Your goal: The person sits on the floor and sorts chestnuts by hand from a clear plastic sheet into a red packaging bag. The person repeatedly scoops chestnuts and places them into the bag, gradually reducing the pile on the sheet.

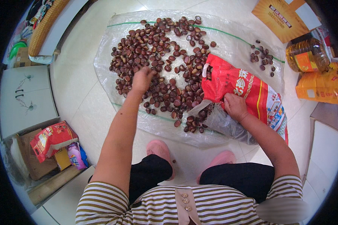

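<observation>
A wide heap of brown chestnuts (pixel 160 36) covers much of a translucent plastic sheet (pixel 118 25) on the floor. My left hand (pixel 143 80) is down among them at the heap's left side, fingertips pointing to the right; whether it holds any chestnut is hidden. On the right lies a red printed woven bag (pixel 250 95), its mouth facing the heap. My right hand (pixel 236 106) grips the lower rim of that mouth. Beside this hand, a dark translucent plastic bag (pixel 228 126) lies against the red one, with chestnuts at its opening.
A small separate group of chestnuts (pixel 262 57) lies on the sheet's right side. Farther right are a cardboard carton (pixel 281 19), an oil jug (pixel 307 54) and an orange bag (pixel 319 85). At left are a white cabinet (pixel 25 95) and a red packet (pixel 55 139). My pink shoes (pixel 159 149) are near the sheet.
</observation>
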Tool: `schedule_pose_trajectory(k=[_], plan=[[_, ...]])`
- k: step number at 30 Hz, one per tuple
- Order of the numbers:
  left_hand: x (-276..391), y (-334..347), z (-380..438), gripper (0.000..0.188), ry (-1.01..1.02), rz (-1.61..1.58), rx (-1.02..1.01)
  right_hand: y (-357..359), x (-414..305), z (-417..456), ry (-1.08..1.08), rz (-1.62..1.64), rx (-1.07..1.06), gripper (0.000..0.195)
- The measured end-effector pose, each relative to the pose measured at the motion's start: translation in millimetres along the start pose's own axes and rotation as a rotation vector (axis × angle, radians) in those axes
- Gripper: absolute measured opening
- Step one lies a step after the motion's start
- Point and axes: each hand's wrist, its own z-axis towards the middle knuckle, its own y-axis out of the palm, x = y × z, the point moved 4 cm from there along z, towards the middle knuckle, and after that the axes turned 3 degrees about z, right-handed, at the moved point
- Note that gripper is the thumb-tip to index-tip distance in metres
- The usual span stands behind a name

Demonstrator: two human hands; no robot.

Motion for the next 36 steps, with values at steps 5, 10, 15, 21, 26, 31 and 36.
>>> schedule_pose_trajectory(k=[5,10,15,21,26,31,36], plan=[[-61.8,-51.8,-6.5,0.025,-0.194,0.099,0.339,1.5,1.6,0.1,0.012,-0.005,-0.026,0.012],[-87.4,-64.4,-26.9,0.023,-0.200,-0.006,-0.073,2.9,2.2,-0.1,0.014,-0.022,-0.027,0.012],[-61.6,-42.4,-101.3,0.023,-0.208,0.314,-1.528,3.7,3.7,-0.5,0.043,-0.026,-0.048,0.012],[29.1,-0.6,-91.3,0.027,0.370,-0.009,-0.593,1.5,2.0,-0.4,0.003,0.000,-0.017,0.011],[56.4,56.7,-95.4,0.017,0.304,0.341,-0.437,1.2,2.5,-0.3,0.032,-0.025,-0.057,0.012],[40.9,65.2,-101.8,0.014,0.296,0.218,-0.438,0.5,-0.4,2.4,0.029,-0.016,-0.054,0.012],[-27.3,29.2,-74.1,0.016,-0.175,-0.450,-0.403,0.7,1.5,-0.3,0.030,-0.017,-0.057,0.011]])
